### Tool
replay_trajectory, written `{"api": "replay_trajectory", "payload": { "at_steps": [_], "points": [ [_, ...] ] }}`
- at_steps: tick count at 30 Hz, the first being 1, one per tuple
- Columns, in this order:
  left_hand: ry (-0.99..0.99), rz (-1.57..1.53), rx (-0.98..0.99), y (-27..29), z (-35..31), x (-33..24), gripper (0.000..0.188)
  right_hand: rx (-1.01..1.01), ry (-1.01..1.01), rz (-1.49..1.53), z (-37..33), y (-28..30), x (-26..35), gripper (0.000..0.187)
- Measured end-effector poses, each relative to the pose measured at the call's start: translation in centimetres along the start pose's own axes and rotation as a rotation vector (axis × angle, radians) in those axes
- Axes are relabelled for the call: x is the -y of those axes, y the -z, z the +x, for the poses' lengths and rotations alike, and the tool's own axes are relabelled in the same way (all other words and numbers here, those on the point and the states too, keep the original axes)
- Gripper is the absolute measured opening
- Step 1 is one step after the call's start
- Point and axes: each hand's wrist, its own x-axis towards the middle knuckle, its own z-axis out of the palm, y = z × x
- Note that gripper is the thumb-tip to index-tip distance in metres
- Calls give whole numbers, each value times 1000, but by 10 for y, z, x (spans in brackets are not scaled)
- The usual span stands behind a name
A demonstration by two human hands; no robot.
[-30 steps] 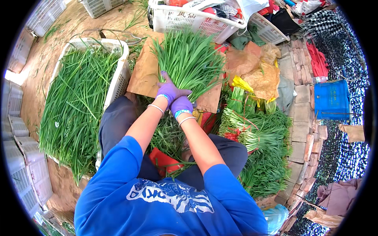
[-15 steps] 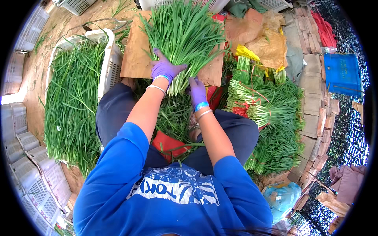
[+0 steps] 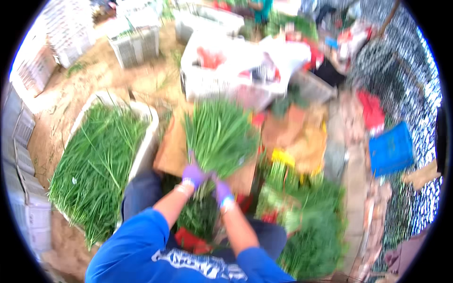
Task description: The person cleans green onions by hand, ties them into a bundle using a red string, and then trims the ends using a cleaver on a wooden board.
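Observation:
A loose bunch of garlic chives (image 3: 222,134) lies with its leaves fanned away from me over a brown board (image 3: 171,151). My left hand (image 3: 195,175), in a purple glove, is closed round the stem end. From the right, my right hand (image 3: 222,190), gloved alike, has its fingers closed at the same stems, close to the left thumb. Motion blur softens the fingers and hides most of the stem ends. Beneath my hands, more loose greens (image 3: 197,214) lie between my legs.
On my left stands a white crate (image 3: 146,141) heaped with chives. Tied bundles (image 3: 306,226) are piled at right beside brown paper (image 3: 295,129). A bag-filled white crate (image 3: 207,85) stands ahead, a blue container (image 3: 391,150) far right. A person in teal (image 3: 262,10) is at the top.
The view has swung up and ahead, bringing in more crates and a person. My left hand has gone from spread over the bunch to closed at its stems, nearer my right hand.

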Motion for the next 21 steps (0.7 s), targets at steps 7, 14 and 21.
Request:
{"api": "replay_trajectory", "payload": {
  "at_steps": [7,14,21],
  "points": [
    [186,-59,2,26,-41,3,129,199,-331,207,-37,-21,39,65],
    [239,-206,133,20,-48,13,136,100,-157,206,-13,-11,20,54],
    [242,-384,190,19,-35,32,137,89,-205,297,-8,-32,24,52]
  ]
}}
